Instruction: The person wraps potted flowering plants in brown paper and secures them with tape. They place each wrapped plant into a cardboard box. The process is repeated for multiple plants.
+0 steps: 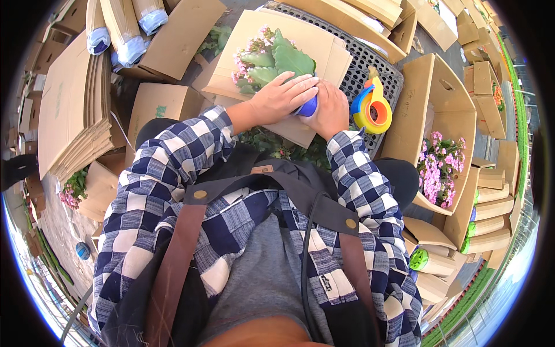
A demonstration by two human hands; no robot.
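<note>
A potted plant with thick green leaves (288, 56) and small pink flowers (247, 54) lies tilted over flat cardboard sheets (251, 26), its top pointing away from me. My left hand (277, 99) rests across the lower leaves and the blue pot (308, 107), fingers stretched over its upper side. My right hand (328, 106) wraps around the pot's right side. The fingertips of both hands meet over the pot and hide most of it. A yellow and blue tape dispenser (382, 121) lies just right of my right hand, on a black perforated plastic crate (362, 58).
An open cardboard box (451, 93) with pink flowers (440, 169) stands at right. Folded cartons (65, 108) are stacked at left. Paper-wrapped plants with blue-covered ends (130, 50) lie upper left. More leafy plants (277, 145) sit below my hands. Wrapped bundles (438, 262) lie lower right.
</note>
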